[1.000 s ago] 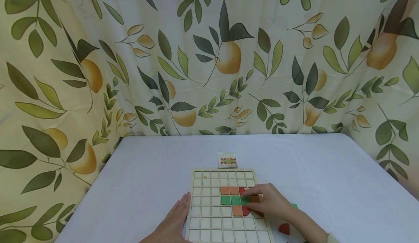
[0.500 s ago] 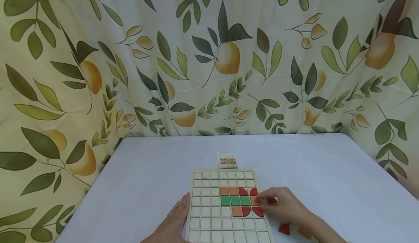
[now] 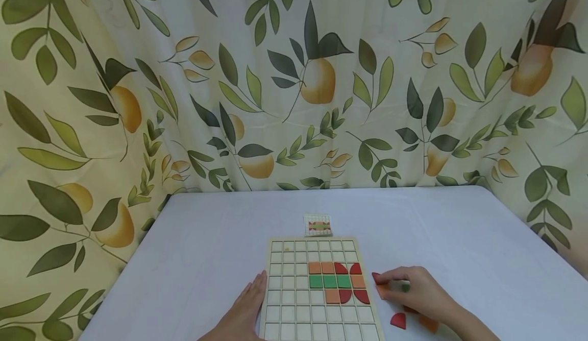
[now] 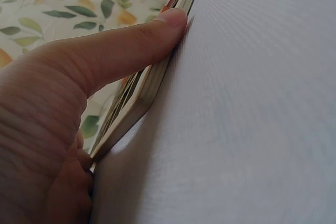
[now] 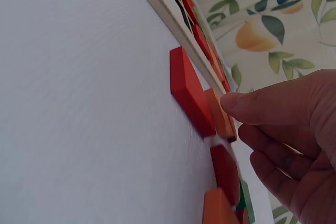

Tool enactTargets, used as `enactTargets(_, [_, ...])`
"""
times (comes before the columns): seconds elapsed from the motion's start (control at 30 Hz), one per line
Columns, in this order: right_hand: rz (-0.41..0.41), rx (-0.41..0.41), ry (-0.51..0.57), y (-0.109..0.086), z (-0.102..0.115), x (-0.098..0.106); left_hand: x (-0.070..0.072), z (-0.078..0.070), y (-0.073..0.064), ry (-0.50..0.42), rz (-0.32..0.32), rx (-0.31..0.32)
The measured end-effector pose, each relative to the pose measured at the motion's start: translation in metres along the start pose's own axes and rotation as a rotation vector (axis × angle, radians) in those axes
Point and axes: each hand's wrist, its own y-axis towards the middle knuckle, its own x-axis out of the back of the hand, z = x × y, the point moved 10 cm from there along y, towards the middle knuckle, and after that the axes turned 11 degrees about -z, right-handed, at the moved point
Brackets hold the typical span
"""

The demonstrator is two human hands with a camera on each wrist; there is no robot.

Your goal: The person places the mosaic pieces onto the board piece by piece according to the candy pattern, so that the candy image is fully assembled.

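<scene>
A cream grid board (image 3: 294,313) lies on the table with orange and green square tiles and red quarter-round tiles in its right-hand cells. My left hand (image 3: 243,305) rests against the board's left edge, fingers straight. In the left wrist view its thumb (image 4: 131,48) lies along the board's edge near a corner. Just right of the board, my right hand (image 3: 415,290) pinches an orange tile (image 5: 219,116) between thumb and fingers. A red tile (image 5: 189,93) lies right beside it.
More loose tiles lie under and near the right hand: a red one (image 3: 398,321), an orange one (image 3: 428,323) and a green one (image 3: 406,286). Beyond the board is a small pattern card (image 3: 318,225). A fruit-print curtain (image 3: 294,75) hangs behind the white table (image 3: 220,228).
My right hand has moved right, off the board to the loose tiles. An orange tile now sits uncovered in the rightmost column beside the green row. The left hand stays put.
</scene>
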Motion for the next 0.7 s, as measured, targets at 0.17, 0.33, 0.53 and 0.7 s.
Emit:
enactTargets(0.17, [-0.009,-0.007,-0.012,-0.0055,-0.0037,0.0042,-0.0008,-0.0002,0.0003,-0.02,-0.001,-0.023])
enactTargets(0.33, [0.008,-0.032,-0.013,-0.0065,-0.007,0.0034,-0.0015,0.0008,0.0005,-0.027,-0.002,-0.013])
enactTargets(0.53, [0.021,-0.014,-0.028,-0.0085,-0.0073,0.003,-0.0005,-0.0009,-0.0006,-0.018,0.002,0.001])
enactTargets(0.7, [0.026,0.022,-0.039,-0.01,-0.0045,0.0036,0.0003,-0.0018,-0.0012,-0.037,-0.006,-0.014])
